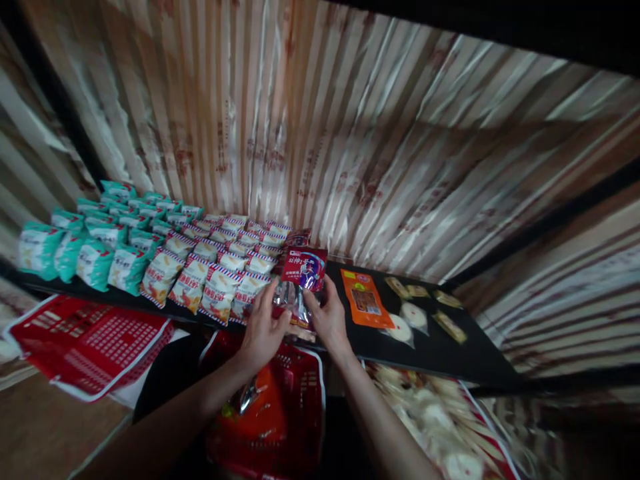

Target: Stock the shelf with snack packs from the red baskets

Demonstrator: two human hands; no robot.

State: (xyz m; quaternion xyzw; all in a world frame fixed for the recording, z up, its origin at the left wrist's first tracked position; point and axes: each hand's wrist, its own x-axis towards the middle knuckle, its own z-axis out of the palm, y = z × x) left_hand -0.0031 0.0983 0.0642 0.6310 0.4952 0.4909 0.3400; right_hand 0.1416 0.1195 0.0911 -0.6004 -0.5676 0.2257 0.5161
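Both my hands are at the front edge of a black shelf (450,353). My left hand (263,330) and my right hand (327,317) each grip a side of a red snack packet with a clear lower half (301,280), held upright against the row of packets. Immediately left of it stand rows of red-white-blue striped snack packets (220,267). Further left stand rows of teal and white packets (95,247).
An orange packet (367,300) and several small pale packets (415,313) lie flat on the shelf to the right. A red plastic basket (280,413) with goods sits below my arms; another red basket (85,343) is at the lower left. Corrugated sheeting backs the shelf.
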